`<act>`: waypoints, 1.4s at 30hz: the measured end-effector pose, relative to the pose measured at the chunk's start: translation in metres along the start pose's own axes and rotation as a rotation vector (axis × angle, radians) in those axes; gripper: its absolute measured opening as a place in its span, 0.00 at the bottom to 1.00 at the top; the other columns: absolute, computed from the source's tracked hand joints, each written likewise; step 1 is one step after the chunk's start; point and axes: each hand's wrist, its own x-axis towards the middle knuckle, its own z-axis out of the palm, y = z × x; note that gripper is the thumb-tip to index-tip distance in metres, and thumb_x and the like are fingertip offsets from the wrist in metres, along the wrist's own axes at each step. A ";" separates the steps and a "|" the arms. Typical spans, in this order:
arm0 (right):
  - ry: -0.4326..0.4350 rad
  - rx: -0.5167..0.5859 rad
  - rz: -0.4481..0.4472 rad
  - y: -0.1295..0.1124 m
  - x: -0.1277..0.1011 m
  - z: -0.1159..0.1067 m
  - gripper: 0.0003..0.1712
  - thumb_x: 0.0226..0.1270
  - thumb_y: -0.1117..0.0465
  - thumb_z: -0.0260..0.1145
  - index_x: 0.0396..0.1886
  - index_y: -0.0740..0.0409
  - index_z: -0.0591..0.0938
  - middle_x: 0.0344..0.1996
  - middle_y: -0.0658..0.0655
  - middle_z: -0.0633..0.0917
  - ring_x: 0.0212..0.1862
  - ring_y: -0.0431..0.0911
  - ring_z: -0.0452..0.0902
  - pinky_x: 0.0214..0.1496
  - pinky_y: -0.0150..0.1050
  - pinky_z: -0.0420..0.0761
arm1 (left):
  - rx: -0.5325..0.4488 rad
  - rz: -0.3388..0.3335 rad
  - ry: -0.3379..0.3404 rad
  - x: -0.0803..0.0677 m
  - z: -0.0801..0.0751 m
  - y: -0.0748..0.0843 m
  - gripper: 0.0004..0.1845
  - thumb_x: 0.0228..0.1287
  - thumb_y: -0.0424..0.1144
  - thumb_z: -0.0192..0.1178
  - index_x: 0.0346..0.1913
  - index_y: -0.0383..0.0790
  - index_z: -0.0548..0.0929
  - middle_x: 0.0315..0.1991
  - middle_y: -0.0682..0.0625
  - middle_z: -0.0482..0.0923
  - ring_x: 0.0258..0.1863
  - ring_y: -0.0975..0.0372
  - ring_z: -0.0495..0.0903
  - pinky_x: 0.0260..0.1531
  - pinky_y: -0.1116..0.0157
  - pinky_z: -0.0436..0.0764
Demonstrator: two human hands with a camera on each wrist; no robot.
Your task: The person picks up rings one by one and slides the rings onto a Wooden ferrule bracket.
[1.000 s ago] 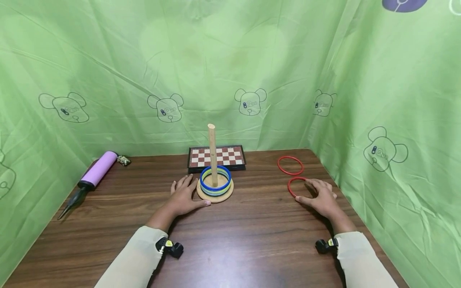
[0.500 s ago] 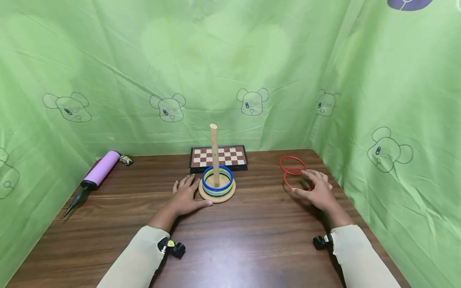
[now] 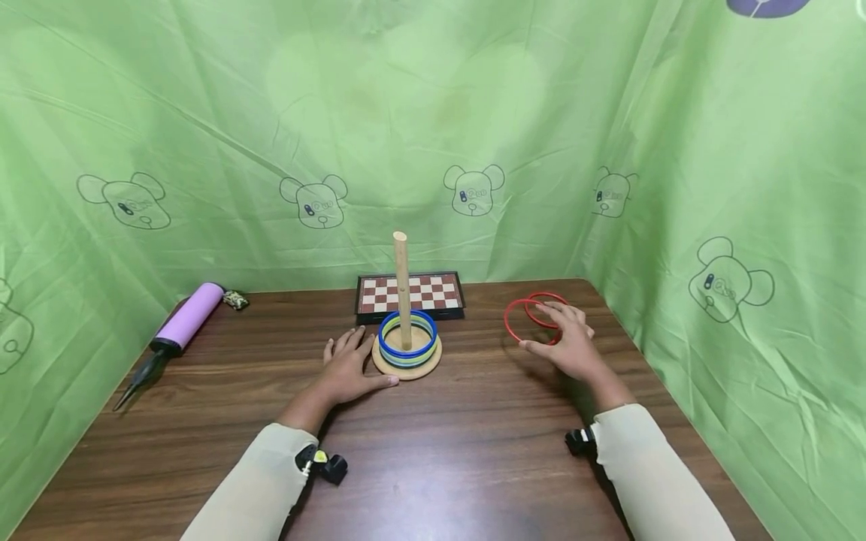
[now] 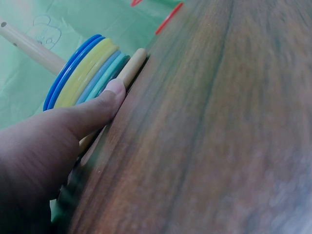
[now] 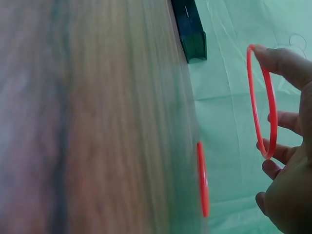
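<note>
Right hand (image 3: 571, 347) has a red ring (image 3: 522, 321) pinched between thumb and fingertips (image 5: 280, 63), lifted clear of the table (image 3: 473, 451) and tilted, roughly on edge in the right wrist view (image 5: 261, 105); the other fingers are loosely spread, not wrapped round it. A second red ring (image 3: 549, 308) lies flat on the table just behind that hand, partly hidden by it (shows as a thin red edge in the wrist view (image 5: 203, 179)). Held ring sits right of the wooden peg (image 3: 402, 289), well apart from it, about level with the stack. Left hand (image 3: 350, 368) is flat on the table, fingers straight and spread, holding nothing; thumb tip touches the edge of the round wooden base (image 3: 406, 370), confirmed in the left wrist view (image 4: 127, 73). On the peg: stacked rings (image 3: 407, 342), blue on top, then yellow and pale blue-green below, resting on the base. Behind the peg: a chessboard (image 3: 410, 294), closed and flat, near the backdrop. Far left of the table: a purple hand pump (image 3: 177, 327) lying down, nozzle toward the near edge, with a small dark object (image 3: 235, 300) just beside its far end (too small to identify). Green cloth (image 3: 433, 135) with bear prints encloses the table on three sides.
</note>
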 end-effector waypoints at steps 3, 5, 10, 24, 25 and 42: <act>-0.002 0.033 -0.007 -0.008 0.004 0.002 0.52 0.59 0.47 0.87 0.80 0.54 0.75 0.80 0.63 0.71 0.84 0.66 0.50 0.76 0.75 0.48 | 0.000 -0.001 -0.001 0.000 -0.001 0.001 0.63 0.58 0.80 0.68 0.86 0.41 0.65 0.89 0.34 0.51 0.88 0.35 0.48 0.81 0.24 0.41; -0.008 0.051 -0.009 -0.013 0.007 0.004 0.52 0.59 0.46 0.87 0.80 0.53 0.76 0.81 0.62 0.71 0.85 0.65 0.49 0.77 0.75 0.48 | 0.000 -0.001 -0.002 -0.001 -0.001 0.001 0.63 0.59 0.80 0.68 0.86 0.40 0.65 0.89 0.34 0.52 0.88 0.35 0.48 0.81 0.24 0.41; -0.015 0.074 -0.030 -0.032 0.017 0.007 0.53 0.59 0.44 0.87 0.81 0.51 0.75 0.81 0.61 0.70 0.86 0.64 0.49 0.79 0.76 0.46 | -0.003 -0.002 0.002 -0.001 0.000 0.001 0.63 0.59 0.80 0.68 0.86 0.40 0.65 0.89 0.33 0.52 0.88 0.35 0.48 0.81 0.24 0.41; 0.010 0.135 -0.099 -0.103 0.042 0.002 0.50 0.59 0.45 0.87 0.80 0.47 0.77 0.81 0.56 0.71 0.84 0.57 0.54 0.78 0.72 0.53 | 0.001 0.008 -0.002 0.000 0.001 0.000 0.64 0.59 0.81 0.67 0.86 0.40 0.64 0.89 0.33 0.52 0.88 0.35 0.48 0.81 0.24 0.41; 0.015 0.134 -0.106 -0.108 0.043 0.002 0.50 0.59 0.45 0.87 0.80 0.47 0.77 0.81 0.56 0.71 0.84 0.57 0.54 0.78 0.72 0.53 | 0.000 0.007 -0.004 0.000 0.000 0.000 0.64 0.59 0.81 0.67 0.86 0.40 0.64 0.89 0.33 0.52 0.88 0.35 0.48 0.81 0.24 0.41; 0.106 0.159 -0.237 -0.182 0.066 -0.011 0.48 0.62 0.39 0.82 0.80 0.45 0.76 0.82 0.50 0.69 0.83 0.52 0.54 0.78 0.71 0.52 | -0.007 0.008 0.001 -0.002 -0.001 0.001 0.64 0.59 0.80 0.68 0.86 0.40 0.65 0.89 0.33 0.52 0.88 0.35 0.48 0.81 0.24 0.41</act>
